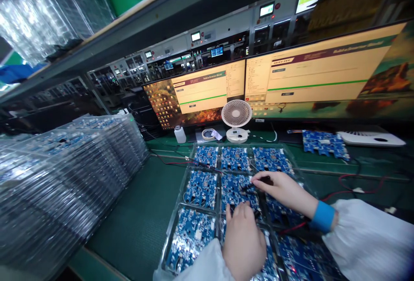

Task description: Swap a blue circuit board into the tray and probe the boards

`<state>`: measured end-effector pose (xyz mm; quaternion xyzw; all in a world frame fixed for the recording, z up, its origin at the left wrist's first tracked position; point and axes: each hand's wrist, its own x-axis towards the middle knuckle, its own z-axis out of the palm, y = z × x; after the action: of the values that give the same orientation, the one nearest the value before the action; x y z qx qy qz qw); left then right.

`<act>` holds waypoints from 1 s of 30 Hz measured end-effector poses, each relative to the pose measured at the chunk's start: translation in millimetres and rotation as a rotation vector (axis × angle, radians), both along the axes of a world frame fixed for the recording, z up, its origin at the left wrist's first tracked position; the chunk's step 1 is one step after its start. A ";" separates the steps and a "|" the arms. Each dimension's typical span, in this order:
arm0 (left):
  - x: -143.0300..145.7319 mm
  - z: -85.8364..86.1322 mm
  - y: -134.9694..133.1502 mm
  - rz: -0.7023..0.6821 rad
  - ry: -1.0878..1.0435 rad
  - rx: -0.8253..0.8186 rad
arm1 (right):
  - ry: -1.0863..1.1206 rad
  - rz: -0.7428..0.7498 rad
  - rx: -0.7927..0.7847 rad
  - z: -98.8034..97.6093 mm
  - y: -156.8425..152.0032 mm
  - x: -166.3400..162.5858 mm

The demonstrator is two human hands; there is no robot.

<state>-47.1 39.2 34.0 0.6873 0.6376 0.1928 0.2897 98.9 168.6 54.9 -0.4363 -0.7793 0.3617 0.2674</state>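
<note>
Board sits in the middle cell of a clear tray on the green worktop, other boards in the cells around it. Right hand: grip closed, fingertips pinching a black part over the board. Left hand: fingers down at the board's near edge, can't tell if that grip holds anything. Tray stack to the left; fan behind the tray, monitors behind that.
</note>
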 end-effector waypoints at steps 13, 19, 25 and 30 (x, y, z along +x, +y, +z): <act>-10.9 4.5 9.8 0.239 -0.161 0.159 | 0.308 -0.133 0.007 57.7 -48.1 31.8; -8.3 9.0 3.7 0.183 -0.182 0.199 | 0.346 -0.136 -0.035 60.0 -63.6 35.6; -1.8 30.4 -11.2 -0.105 -0.312 0.159 | 0.322 -0.057 -0.081 64.9 -89.0 41.5; 6.9 33.6 -39.3 -0.326 -0.679 0.002 | 0.344 0.046 0.023 55.8 -131.5 66.6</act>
<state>-40.1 -0.1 67.6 0.6768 0.3876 0.3616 0.5109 165.5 37.0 110.7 -0.3469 -0.7360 0.4281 0.3932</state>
